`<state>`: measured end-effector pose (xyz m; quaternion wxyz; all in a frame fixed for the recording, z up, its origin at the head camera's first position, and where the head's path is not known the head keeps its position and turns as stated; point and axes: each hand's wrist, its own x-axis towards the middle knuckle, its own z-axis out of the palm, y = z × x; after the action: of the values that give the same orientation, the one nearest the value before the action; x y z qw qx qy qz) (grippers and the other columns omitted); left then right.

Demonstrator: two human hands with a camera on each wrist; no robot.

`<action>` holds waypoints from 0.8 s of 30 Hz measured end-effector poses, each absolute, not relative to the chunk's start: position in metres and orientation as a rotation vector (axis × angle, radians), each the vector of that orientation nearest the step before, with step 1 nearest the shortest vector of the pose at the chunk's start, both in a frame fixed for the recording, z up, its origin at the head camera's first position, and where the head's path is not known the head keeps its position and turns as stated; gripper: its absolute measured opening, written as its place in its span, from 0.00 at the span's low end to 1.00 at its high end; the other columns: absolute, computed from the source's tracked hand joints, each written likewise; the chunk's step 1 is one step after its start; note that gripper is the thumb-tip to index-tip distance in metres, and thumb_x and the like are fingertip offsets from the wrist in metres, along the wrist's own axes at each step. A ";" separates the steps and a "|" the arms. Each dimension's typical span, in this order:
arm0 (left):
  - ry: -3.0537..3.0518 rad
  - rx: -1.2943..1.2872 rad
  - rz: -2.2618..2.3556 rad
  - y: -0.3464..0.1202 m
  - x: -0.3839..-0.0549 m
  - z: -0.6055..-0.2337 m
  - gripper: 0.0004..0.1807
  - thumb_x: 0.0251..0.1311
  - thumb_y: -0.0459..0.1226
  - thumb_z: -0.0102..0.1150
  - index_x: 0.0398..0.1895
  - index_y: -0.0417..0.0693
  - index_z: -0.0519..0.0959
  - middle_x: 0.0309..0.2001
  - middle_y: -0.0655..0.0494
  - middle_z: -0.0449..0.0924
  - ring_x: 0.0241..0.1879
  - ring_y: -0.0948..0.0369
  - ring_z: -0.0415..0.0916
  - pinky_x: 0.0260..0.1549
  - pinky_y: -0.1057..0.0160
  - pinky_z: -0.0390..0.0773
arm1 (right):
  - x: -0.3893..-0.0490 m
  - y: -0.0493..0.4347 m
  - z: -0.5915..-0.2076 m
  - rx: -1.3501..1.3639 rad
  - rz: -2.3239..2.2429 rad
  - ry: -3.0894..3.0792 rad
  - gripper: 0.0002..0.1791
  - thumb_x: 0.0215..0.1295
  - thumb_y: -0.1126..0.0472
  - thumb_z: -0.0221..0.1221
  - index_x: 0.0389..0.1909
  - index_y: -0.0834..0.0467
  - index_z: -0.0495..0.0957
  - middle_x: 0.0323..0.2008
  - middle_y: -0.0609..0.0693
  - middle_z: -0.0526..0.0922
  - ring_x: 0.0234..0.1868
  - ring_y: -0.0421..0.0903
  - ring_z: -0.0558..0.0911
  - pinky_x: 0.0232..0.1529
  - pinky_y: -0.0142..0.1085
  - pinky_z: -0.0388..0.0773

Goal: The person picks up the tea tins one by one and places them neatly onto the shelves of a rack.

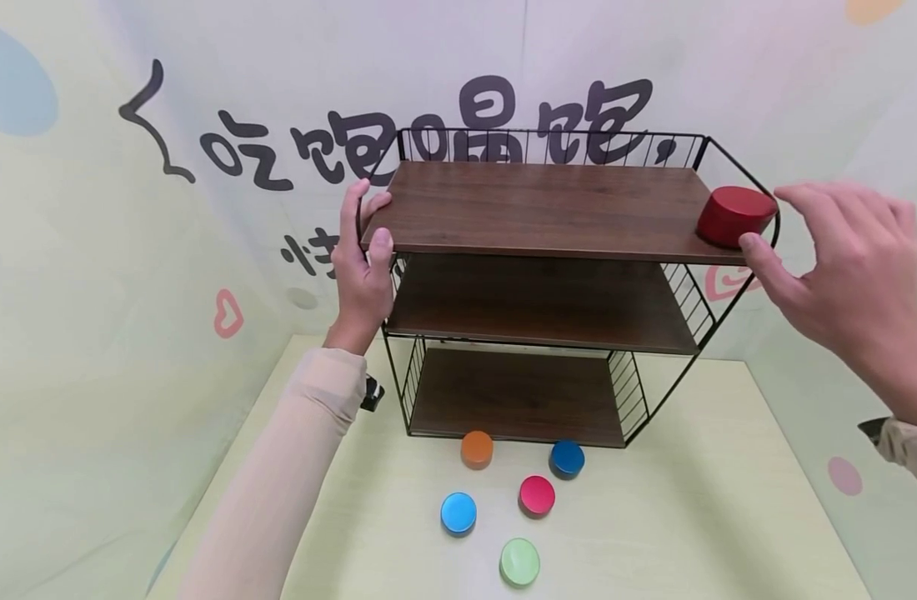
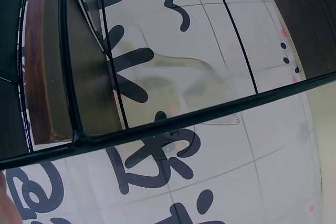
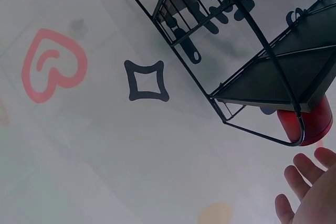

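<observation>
Red cylinder (image 1: 736,218) stands, axis vertical, beside the spread, empty right grip (image 1: 864,262); left grip (image 1: 363,275) clasps rack (image 1: 548,208).

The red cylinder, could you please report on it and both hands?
Left hand gripping three-tier rack. Right hand close beside red cylinder. Cylinder at right end of top shelf, black side rail alongside.

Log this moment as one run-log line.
left hand: holds left side of rack; right hand: beside red container, contact unclear; red container: right end of top shelf; five discs: on table
</observation>
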<state>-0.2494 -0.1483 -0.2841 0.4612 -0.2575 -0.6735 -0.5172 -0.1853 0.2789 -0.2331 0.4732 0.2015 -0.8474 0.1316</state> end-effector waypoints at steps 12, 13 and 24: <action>-1.663 -0.636 -1.274 -0.148 -0.248 -0.283 0.29 0.63 0.39 0.41 0.63 0.28 0.64 0.53 0.30 0.78 0.43 0.51 0.76 0.40 0.68 0.67 | -0.174 0.289 -0.261 0.452 0.348 -2.015 0.38 0.64 0.37 0.48 0.50 0.71 0.79 0.44 0.70 0.81 0.44 0.71 0.76 0.40 0.61 0.62; -1.662 -0.635 -1.273 -0.148 -0.248 -0.284 0.29 0.63 0.39 0.41 0.63 0.28 0.64 0.52 0.30 0.78 0.41 0.52 0.76 0.40 0.68 0.67 | -0.173 0.290 -0.265 0.445 0.348 -2.022 0.39 0.65 0.37 0.47 0.50 0.70 0.79 0.44 0.70 0.81 0.44 0.71 0.76 0.39 0.61 0.62; -1.654 -0.632 -1.282 -0.148 -0.249 -0.285 0.29 0.62 0.39 0.42 0.63 0.28 0.64 0.52 0.30 0.78 0.39 0.57 0.75 0.39 0.68 0.65 | -0.165 0.295 -0.314 0.445 0.354 -2.048 0.37 0.64 0.36 0.49 0.50 0.68 0.80 0.43 0.66 0.83 0.41 0.68 0.78 0.37 0.59 0.66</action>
<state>-0.2487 -0.1477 -0.2847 0.4599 -0.2566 -0.6718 -0.5209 -0.1645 0.2947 -0.3143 0.4863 0.1829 -0.8419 0.1456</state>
